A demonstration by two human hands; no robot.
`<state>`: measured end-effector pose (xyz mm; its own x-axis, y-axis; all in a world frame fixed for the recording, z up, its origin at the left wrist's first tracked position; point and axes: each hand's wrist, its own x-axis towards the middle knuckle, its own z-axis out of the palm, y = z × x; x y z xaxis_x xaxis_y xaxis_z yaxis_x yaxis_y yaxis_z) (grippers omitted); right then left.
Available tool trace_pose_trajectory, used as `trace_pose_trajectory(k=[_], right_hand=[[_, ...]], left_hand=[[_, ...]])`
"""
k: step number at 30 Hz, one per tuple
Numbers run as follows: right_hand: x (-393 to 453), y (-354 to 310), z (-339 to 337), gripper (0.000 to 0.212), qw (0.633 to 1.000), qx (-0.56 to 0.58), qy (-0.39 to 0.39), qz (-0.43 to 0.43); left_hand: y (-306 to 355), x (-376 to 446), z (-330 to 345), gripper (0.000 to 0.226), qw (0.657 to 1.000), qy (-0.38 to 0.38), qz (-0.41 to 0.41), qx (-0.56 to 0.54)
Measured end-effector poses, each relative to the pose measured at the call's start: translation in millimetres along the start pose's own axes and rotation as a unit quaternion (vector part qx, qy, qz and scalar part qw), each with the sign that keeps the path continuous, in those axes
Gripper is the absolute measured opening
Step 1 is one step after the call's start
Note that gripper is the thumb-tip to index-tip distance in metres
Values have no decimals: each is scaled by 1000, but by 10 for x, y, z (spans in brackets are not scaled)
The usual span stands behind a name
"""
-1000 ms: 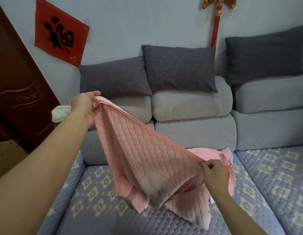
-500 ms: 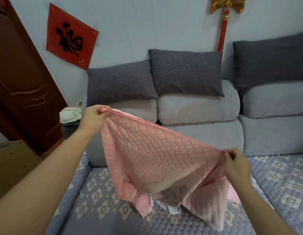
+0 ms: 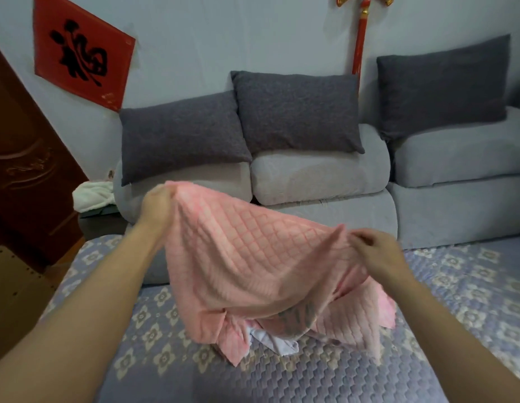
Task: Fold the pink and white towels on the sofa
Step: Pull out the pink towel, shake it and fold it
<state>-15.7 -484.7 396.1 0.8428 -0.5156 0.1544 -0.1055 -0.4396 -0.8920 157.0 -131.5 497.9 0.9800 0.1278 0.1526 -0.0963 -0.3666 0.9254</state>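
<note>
A pink towel (image 3: 247, 263) with a diamond quilt pattern hangs spread between my two hands above the sofa seat (image 3: 282, 376). My left hand (image 3: 155, 206) grips its upper left corner. My right hand (image 3: 376, 253) pinches the upper right corner. The towel's lower part sags onto the seat in loose folds. A bit of white towel (image 3: 277, 343) pokes out from under the pink folds; most of it is hidden.
Grey back cushions (image 3: 320, 177) and dark grey pillows (image 3: 293, 112) line the rear of the sofa. A white cloth (image 3: 91, 194) lies on a dark side table at the left, beside a brown door (image 3: 26, 170). The seat has a blue floral quilted cover.
Both hands moved lower and nearer level, and the pink towel went from a taut slanted edge to a slack, billowing spread; the white towel now shows beneath it.
</note>
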Motion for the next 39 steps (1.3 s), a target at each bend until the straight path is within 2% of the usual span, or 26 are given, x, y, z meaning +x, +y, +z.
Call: trace_pose_trajectory(k=[1,2,3,4,5,6,7,8,10,11,13,15,18,21,24,25,27,29,31,32,36,38,39], right_hand=[[-40,-149,67,12,997,-26,-59,-41],[-72,-302,132,11,990,-46,-108,-81],[-98,-450,184,10,982,-52,-144,-115],[-127,-591,219,10,974,-43,-172,-142],[-150,-702,227,13,967,-23,-196,-159],[-162,-783,220,17,962,1,-218,-166],[-169,-835,196,19,957,25,-238,-161],[-179,-866,161,19,954,48,-255,-148],[-206,-851,96,12,952,94,-265,-120],[-211,-816,80,8,953,103,-261,-111],[-235,-744,91,6,957,93,-255,-99],[-288,-659,174,10,965,114,-224,-75],[-451,-479,346,6,984,141,-108,-16],[-702,-295,450,8,999,13,-38,-23],[-729,-294,446,7,988,-138,51,-37],[-677,-290,408,8,983,-167,65,-35],[-544,-210,296,12,976,-216,39,-7],[-433,18,187,9,962,-267,-5,52],[-361,314,107,18,944,-310,-30,107],[-343,452,57,16,936,-322,-33,137],[-346,985,-374,26,902,-354,13,248],[-322,1154,-600,16,897,-319,31,305],[-283,1221,-682,14,895,-294,18,336]], left_hand=[[150,-127,173,23,999,-24,5,-42],[281,-315,362,15,995,-85,42,-17],[347,-522,550,10,978,-178,105,34],[377,-736,731,26,942,-270,166,110],[374,-925,878,52,896,-352,215,165],[377,-1086,968,74,853,-410,248,205],[362,-1177,1024,84,829,-443,266,212],[363,-1221,1039,80,825,-456,271,196],[336,-1192,1037,34,840,-438,264,182],[351,-1167,1028,20,838,-428,263,212],[355,-1154,1036,31,798,-426,278,323],[381,-1202,1065,33,764,-386,322,405],[452,-1243,1097,22,736,-304,402,452],[525,-1283,1087,28,731,-297,412,457],[604,-1370,1087,27,725,-308,415,455],[619,-1402,1094,24,721,-309,424,453],[654,-1426,1075,22,717,-295,447,446],[684,-1357,1022,19,729,-262,462,432],[698,-1204,962,16,752,-222,461,417],[695,-1101,930,17,763,-204,456,410],[582,-584,708,25,805,-121,401,419],[431,-365,573,25,819,-96,376,424],[331,-293,533,23,814,-102,368,439]])
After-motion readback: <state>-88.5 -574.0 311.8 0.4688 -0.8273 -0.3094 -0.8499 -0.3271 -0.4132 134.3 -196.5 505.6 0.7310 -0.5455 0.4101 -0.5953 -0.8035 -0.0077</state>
